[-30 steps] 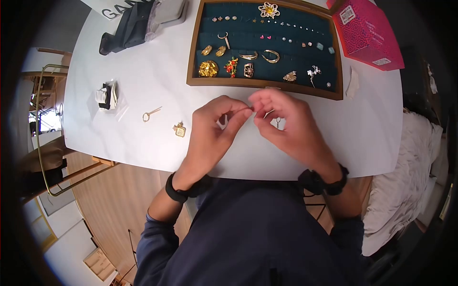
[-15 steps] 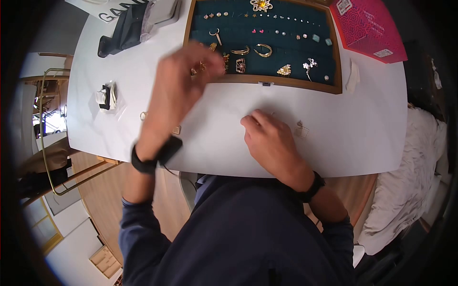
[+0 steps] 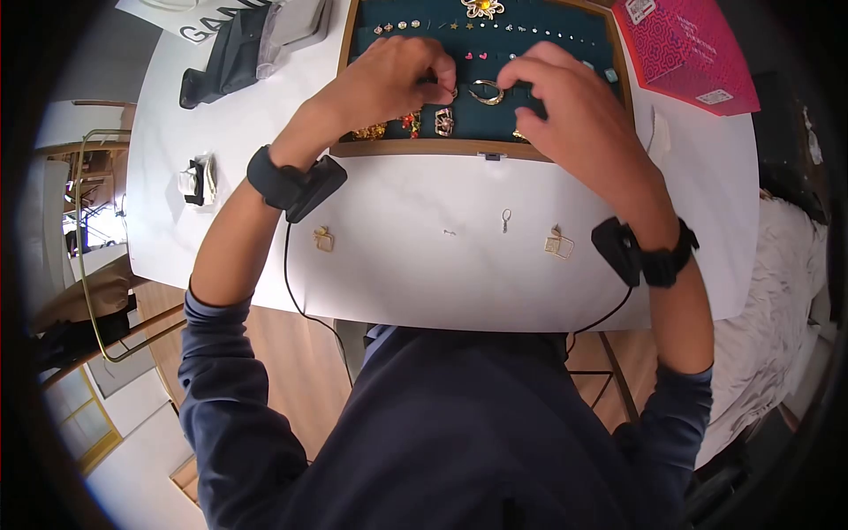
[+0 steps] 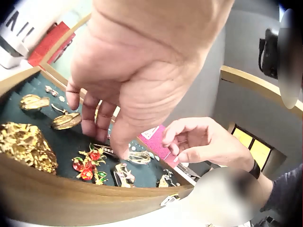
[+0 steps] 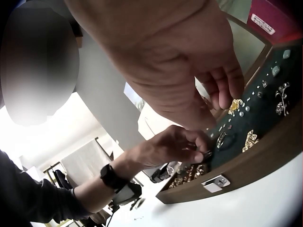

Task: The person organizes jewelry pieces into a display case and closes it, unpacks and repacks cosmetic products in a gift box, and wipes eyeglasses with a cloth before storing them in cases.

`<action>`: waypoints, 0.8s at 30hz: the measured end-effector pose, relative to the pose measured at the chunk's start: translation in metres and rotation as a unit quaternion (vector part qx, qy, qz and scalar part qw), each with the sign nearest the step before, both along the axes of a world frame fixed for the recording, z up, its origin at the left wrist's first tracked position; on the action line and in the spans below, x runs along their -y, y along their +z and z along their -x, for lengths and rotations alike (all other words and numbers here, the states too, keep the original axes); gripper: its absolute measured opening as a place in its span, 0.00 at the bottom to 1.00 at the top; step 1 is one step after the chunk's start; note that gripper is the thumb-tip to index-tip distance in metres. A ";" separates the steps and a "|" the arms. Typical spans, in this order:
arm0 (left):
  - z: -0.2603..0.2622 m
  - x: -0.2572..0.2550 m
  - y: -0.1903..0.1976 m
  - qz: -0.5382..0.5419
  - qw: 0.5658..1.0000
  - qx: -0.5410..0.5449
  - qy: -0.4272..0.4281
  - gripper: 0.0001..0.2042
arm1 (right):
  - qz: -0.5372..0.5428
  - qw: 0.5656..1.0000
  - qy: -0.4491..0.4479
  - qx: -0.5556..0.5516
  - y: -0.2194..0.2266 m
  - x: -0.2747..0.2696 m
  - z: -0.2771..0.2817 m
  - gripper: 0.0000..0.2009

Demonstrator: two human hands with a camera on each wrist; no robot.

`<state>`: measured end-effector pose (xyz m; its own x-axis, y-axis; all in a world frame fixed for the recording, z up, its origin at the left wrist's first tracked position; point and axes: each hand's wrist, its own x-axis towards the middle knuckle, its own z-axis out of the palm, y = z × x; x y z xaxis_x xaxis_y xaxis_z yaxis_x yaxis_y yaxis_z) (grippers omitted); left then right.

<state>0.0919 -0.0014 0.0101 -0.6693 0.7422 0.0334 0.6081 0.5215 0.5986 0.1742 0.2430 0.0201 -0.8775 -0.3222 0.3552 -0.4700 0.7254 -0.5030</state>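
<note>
Meanwhile both hands hovered over the tray [image 3: 346, 88], left hand [image 3: 389, 75] pinching an earring [image 3: 450, 91], right hand [image 3: 565, 102] loosely curled beside it.

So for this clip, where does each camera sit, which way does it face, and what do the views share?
Head: above, looking down on the white table and jewellery tray; both forearms, left hand and right hand show.
Left wrist: under the left hand, facing across the tray toward the right hand.
Right wrist: under the right hand, facing back at the left hand, its grip on a small piece.
All three share the tray and both hands.
</note>
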 end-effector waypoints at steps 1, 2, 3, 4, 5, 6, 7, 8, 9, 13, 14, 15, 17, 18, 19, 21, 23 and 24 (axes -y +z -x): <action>0.000 0.000 -0.001 0.000 1.000 0.000 0.000 0.06 | -0.016 0.999 0.030 0.006 -0.004 0.003 0.005 0.10; 0.001 0.001 -0.002 -0.001 1.000 -0.004 0.003 0.06 | -0.033 0.998 0.061 0.012 -0.008 0.005 0.011 0.10; 0.001 0.002 -0.002 -0.002 1.000 -0.008 0.007 0.06 | -0.033 0.997 0.062 0.013 -0.013 0.007 0.016 0.10; 0.000 0.002 -0.002 -0.002 1.000 -0.007 0.008 0.06 | -0.049 0.996 0.064 0.026 -0.017 0.009 0.021 0.10; 0.000 0.002 -0.001 -0.002 1.000 0.001 0.004 0.05 | -0.066 0.995 0.066 0.040 -0.019 0.011 0.024 0.10; -0.001 0.002 -0.001 -0.003 1.000 0.009 0.002 0.05 | -0.066 0.995 0.067 0.042 -0.021 0.011 0.026 0.10; 0.000 0.003 -0.003 -0.004 1.000 0.010 0.004 0.05 | -0.047 0.995 0.065 0.054 -0.021 0.012 0.028 0.09; 0.000 0.003 -0.004 -0.019 1.000 0.010 0.001 0.05 | -0.028 0.995 0.064 0.066 -0.020 0.012 0.030 0.08; 0.000 0.004 -0.006 -0.035 0.999 0.011 -0.002 0.05 | -0.029 0.995 0.066 0.066 -0.018 0.012 0.032 0.08; -0.001 0.004 -0.006 -0.042 0.999 0.016 -0.002 0.05 | 0.018 0.993 0.077 0.087 -0.018 0.009 0.036 0.06; -0.001 0.004 -0.005 -0.038 0.999 0.018 0.000 0.05 | 0.023 0.993 0.075 0.085 -0.020 0.009 0.037 0.07; -0.002 0.003 -0.005 -0.033 0.999 0.020 0.002 0.05 | 0.022 0.993 0.077 0.085 -0.022 0.008 0.039 0.07; -0.003 0.002 -0.004 -0.035 0.999 0.021 0.014 0.05 | 0.073 0.988 0.045 0.130 -0.025 0.005 0.043 0.10; -0.004 0.002 -0.004 -0.037 0.999 0.021 0.025 0.05 | 0.072 0.988 0.047 0.130 -0.026 0.004 0.045 0.10; -0.004 0.002 -0.004 -0.037 0.999 0.021 0.026 0.05 | 0.066 0.992 0.039 0.103 -0.027 0.002 0.048 0.11; -0.004 0.003 -0.005 -0.034 0.999 0.011 0.028 0.06 | 0.060 0.995 0.032 0.076 -0.034 -0.002 0.059 0.12; -0.004 0.003 -0.006 -0.040 0.999 0.009 0.026 0.06 | 0.157 0.981 -0.010 0.110 -0.038 -0.002 0.068 0.12; -0.003 0.003 -0.007 -0.045 0.999 0.007 0.023 0.06 | 0.156 0.981 -0.010 0.110 -0.040 -0.006 0.069 0.12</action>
